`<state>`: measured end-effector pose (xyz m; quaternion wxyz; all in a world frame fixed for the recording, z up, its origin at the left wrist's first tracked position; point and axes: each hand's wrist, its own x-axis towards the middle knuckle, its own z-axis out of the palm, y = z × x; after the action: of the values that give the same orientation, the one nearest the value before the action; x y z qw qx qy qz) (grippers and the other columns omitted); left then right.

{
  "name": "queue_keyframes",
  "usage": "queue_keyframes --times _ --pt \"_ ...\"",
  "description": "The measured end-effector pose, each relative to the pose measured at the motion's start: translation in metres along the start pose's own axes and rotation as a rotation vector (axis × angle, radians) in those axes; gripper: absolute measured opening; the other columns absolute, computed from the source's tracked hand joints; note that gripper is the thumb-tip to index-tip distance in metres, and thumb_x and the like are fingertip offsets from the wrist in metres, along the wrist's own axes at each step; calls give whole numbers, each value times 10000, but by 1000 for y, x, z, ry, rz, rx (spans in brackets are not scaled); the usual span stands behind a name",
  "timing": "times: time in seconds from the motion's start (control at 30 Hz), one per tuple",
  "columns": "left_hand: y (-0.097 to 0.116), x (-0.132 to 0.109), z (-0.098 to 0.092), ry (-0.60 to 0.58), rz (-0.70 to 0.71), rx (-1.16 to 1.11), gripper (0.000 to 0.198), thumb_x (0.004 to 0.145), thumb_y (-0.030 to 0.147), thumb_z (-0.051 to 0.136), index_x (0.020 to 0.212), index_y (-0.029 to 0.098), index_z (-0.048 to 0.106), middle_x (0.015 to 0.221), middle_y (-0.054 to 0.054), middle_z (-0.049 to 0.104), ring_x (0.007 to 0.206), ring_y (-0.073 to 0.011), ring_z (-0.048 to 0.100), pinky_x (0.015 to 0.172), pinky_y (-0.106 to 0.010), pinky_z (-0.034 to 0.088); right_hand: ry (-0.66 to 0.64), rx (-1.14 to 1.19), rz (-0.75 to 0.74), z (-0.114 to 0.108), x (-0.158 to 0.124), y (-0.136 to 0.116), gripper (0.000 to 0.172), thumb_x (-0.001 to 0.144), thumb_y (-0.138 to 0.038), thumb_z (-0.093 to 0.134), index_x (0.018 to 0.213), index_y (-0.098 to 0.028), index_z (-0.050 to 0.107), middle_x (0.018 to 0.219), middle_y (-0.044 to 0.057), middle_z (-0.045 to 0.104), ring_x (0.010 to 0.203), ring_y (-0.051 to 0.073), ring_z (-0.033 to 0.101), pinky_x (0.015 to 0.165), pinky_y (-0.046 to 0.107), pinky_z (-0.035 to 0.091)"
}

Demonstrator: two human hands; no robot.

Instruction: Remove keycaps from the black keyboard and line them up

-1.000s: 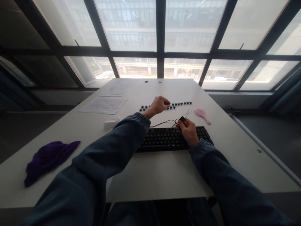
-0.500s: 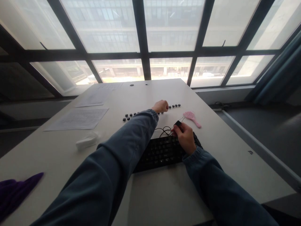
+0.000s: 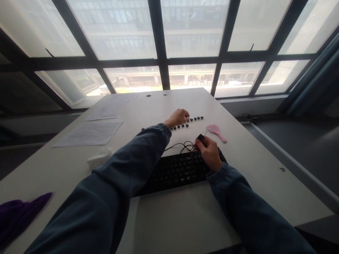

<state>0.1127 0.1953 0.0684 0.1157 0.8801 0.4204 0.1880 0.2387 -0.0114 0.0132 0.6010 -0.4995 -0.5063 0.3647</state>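
My left hand [image 3: 178,117] reaches over the table, its fingers curled together just above the far row of small black keycaps [image 3: 195,118]. Whether a keycap is pinched in them is hidden. A nearer row of keycaps [image 3: 182,126] runs below that hand, partly covered by my sleeve. In my right hand [image 3: 210,153] is a keycap puller [image 3: 200,137], with a black handle and thin wire prongs pointing away to the right. That hand hovers over the right end of a black keyboard [image 3: 177,169]. The keyboard's cable [image 3: 187,145] lies coiled behind it.
A pink hairbrush [image 3: 215,131] lies right of the keycaps. Printed sheets [image 3: 90,134] and a white plastic-wrapped item [image 3: 99,157] are at the left. Purple cloth [image 3: 21,215] covers the near left corner. Windows stand beyond the white table [image 3: 254,176].
My left hand has shifted slightly left and away from me, uncovering more keycaps in the nearer row. My right hand stays nearly still with the keycap puller.
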Motion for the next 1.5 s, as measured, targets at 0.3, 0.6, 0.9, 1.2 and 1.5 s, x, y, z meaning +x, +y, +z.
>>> queue_keyframes --times 0.3,0.6,0.9,1.2,1.5 --pt "37 -105 -39 -45 65 -519 275 926 252 557 1059 98 743 879 -88 754 692 -114 633 661 -228 517 -206 -159 -62 7 -8 7 288 869 -422 599 784 -168 706 628 9 636 576 154 533 553 275 406" --pt "29 -180 -26 187 -228 -852 253 763 340 785 843 103 751 677 -39 692 633 -116 615 642 -249 529 -311 30 49 -7 -9 -15 391 781 -522 716 928 -164 773 716 43 686 633 166 585 594 295 471" --pt "56 -200 12 211 -395 -1361 349 752 397 818 889 103 687 850 -69 708 776 -137 674 834 -323 567 -247 186 -55 20 -21 -15 459 750 -527 765 1076 -213 694 755 18 675 630 155 604 609 307 526" --pt "16 -246 8 73 -30 -347 117 852 160 611 878 182 722 945 -60 706 922 -213 645 882 -364 522 -317 -62 66 12 -12 13 350 754 -492 772 861 -173 677 628 43 716 593 224 701 593 348 581" --pt "18 -261 21 110 97 -140 127 905 165 576 926 195 697 983 -58 684 993 -233 570 959 -384 477 -288 -243 108 14 -16 11 223 803 -377 712 844 -171 637 581 29 708 525 195 691 527 285 562"
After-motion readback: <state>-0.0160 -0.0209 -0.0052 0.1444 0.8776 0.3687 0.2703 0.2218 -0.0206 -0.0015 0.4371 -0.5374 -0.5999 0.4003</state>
